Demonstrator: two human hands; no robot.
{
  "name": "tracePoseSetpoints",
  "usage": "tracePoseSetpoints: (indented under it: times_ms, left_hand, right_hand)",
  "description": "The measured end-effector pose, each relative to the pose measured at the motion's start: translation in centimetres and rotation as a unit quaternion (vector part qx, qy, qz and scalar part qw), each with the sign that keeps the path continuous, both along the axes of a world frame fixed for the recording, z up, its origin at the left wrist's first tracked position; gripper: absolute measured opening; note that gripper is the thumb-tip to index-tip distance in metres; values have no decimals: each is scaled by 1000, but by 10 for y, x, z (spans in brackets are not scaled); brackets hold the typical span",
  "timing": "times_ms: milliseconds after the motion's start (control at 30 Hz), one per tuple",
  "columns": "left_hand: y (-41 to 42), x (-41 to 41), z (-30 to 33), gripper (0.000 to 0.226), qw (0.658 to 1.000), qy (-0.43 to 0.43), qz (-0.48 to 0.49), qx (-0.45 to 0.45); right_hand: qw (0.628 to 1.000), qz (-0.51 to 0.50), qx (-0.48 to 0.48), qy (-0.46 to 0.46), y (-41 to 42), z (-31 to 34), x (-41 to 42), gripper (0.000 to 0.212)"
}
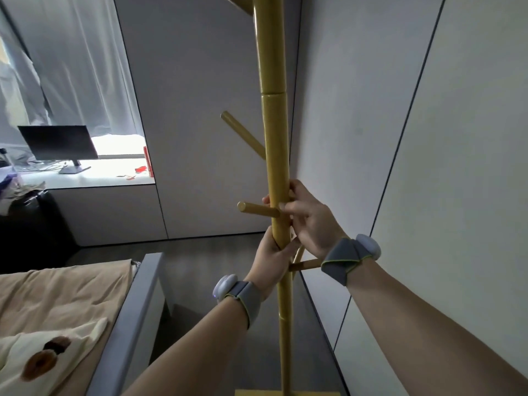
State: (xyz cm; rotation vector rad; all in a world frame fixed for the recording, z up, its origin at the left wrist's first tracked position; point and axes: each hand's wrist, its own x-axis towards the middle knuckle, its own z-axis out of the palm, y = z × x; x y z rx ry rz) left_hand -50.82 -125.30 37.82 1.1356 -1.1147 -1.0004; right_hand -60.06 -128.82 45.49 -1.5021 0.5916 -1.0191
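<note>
Gripping the yellow coat-stand pole [275, 155], left hand [271, 257] sits below right hand [310, 224]

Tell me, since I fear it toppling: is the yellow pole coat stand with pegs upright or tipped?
Upright: the yellow coat stand rises straight from its flat base; the left hand and right hand grip it.

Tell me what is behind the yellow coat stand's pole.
Grey wall panels meeting at a corner stand behind the pole. The left hand and right hand grip it; their fingers curl behind it, mostly hidden.
</note>
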Motion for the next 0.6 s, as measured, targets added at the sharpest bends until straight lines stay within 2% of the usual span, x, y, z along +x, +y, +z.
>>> tracePoseSetpoints:
  times_ms: [67,133,267,400,533,600]
  left_hand:
    - [-26,8,6,30,1000,-9,2,-6]
    - [-70,16,7,27,1000,-10,5,-14]
    - [-146,34,10,5,999,-19,18,-34]
    - [-243,50,8,16,998,-46,37,-31]
    - [-336,56,5,27,997,-53,57,-25]
    - [-377,59,12,26,996,-53,66,-26]
  right_hand:
    - [1000,-18,16,-11,-23,6,13,42]
    - [998,-60,-6,17,-66,10,30,38]
    - [993,-87,-57,63,-138,8,49,34]
    - [992,-83,-67,67,-230,-6,58,39]
    - [996,-60,-64,32,-328,-8,65,30]
    - [996,-61,-69,23,-373,-1,71,24]
